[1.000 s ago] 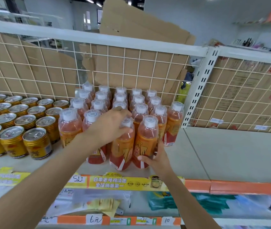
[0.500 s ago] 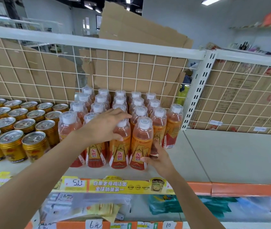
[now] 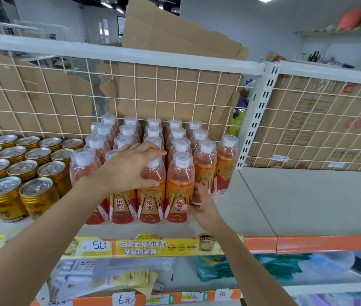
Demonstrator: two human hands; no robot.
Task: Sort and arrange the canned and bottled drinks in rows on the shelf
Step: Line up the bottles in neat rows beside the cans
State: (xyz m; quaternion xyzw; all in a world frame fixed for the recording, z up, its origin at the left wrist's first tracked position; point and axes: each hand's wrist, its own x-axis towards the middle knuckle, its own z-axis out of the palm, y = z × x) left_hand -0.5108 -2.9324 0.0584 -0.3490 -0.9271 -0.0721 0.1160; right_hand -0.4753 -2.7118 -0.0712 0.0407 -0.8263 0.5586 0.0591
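Head view, single frame.

**Stock:** orange clear-plastic drink bottles with white caps [image 3: 153,133] stand in packed rows at centre frame, on the pale shelf board [image 3: 285,195], against the white wire grid back panel [image 3: 175,96]. Gold metal cans with silver pull-tab lids [image 3: 38,195] fill centre left, just beside the bottles.

**Left hand** [image 3: 128,171]: draped over the front-row tops. The fingers reach past the cap of the third front-row bottle [image 3: 152,202] and the thumb presses its shoulder, so it has a loose top grasp on it.

**Right hand** [image 3: 201,208]: low, pinching the label base of the fourth front-row bottle [image 3: 178,191], thumb on the front. The fingers are tucked beside it, next to the neighbouring bottle [image 3: 204,166].

**Risks, as judged:**
- The bottles are tall, narrow and touching. A top-heavy push from the left hand could tip the third bottle backward and topple the row behind.
- The front row stands near the shelf lip, above the yellow price strip [image 3: 144,247]. Pulling forward could slide a bottle off the edge.
- When the right fingers draw out, they may drag or twist the neighbouring bottle out of line.
- The left forearm passes over the first front bottle, so a sideways sweep could knock it toward the cans.
- One bottle [image 3: 225,164] stands outermost on the right with no neighbour on that side, so a jolt could topple it.
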